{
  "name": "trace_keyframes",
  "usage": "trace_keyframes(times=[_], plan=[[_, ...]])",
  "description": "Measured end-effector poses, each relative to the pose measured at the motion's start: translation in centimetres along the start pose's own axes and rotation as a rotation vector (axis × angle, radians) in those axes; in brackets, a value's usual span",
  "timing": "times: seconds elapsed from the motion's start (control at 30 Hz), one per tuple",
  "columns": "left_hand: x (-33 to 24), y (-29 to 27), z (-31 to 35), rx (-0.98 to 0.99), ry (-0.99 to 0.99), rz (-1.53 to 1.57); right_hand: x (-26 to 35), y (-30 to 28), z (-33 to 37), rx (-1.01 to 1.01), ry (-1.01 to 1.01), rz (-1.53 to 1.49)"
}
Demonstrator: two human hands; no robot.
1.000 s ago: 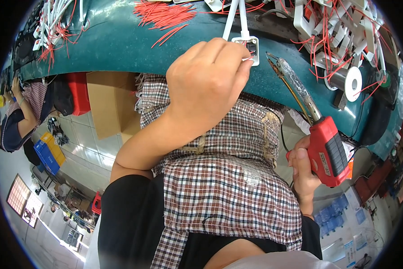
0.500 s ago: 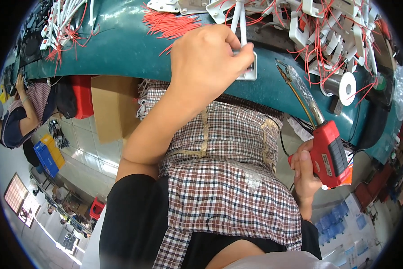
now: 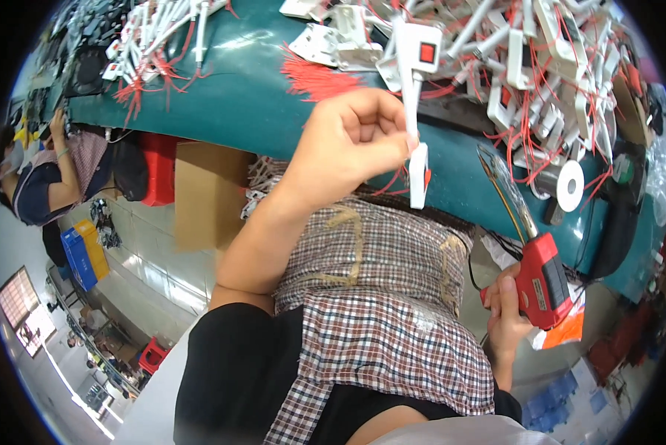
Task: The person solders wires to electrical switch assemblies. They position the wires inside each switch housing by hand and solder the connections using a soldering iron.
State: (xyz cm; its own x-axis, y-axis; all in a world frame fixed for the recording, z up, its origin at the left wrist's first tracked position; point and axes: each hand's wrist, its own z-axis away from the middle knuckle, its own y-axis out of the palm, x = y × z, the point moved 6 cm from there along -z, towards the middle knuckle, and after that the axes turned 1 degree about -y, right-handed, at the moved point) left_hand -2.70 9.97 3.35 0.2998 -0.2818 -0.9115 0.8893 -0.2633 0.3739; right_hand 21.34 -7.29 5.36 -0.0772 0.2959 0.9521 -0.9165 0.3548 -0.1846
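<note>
My left hand (image 3: 355, 141) is closed, pinching a white plastic switch housing with a stem (image 3: 419, 176) above the bench's near edge. Red wires trail from this housing, and a bit of red shows on its side. Just above my fingers, a white stem rises toward another white housing with a red rocker switch (image 3: 427, 52); I cannot tell whether the two are joined. My right hand (image 3: 505, 315) grips the handle of a red and black soldering gun (image 3: 544, 282). Its long metal barrel points up and left, the tip over the green bench and apart from the housing.
On the green bench (image 3: 236, 81) lie a bundle of red wires (image 3: 318, 74) and a heap of white switch housings (image 3: 548, 81). A solder spool (image 3: 568, 185) stands at right. More white stems (image 3: 170, 37) lie at left. A cardboard box (image 3: 210, 193) stands below; another person (image 3: 58, 170) sits far left.
My left hand has lifted and turned the white housing, so it now shows edge-on. The whole view has shifted a little. My right hand still grips the soldering gun.
</note>
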Motion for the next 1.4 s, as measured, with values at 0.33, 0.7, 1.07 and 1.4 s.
trace_keyframes(times=[0.33,0.7,1.07,1.4], plan=[[-12.1,-17.9,-4.8,-0.448,0.428,0.304,-0.6,-0.3,0.4,0.011,0.041,-0.035],[-1.5,-1.1,-2.6,-0.205,0.129,-1.002,-0.5,-0.3,0.2,0.008,0.033,-0.007],[-4.1,0.3,0.9,-0.309,0.685,-1.007,-0.7,-0.6,-0.2,-0.025,0.009,-0.032],[-0.8,2.3,-2.3,-0.263,1.270,-1.317,-0.3,-0.2,0.1,0.004,-0.025,-0.040]])
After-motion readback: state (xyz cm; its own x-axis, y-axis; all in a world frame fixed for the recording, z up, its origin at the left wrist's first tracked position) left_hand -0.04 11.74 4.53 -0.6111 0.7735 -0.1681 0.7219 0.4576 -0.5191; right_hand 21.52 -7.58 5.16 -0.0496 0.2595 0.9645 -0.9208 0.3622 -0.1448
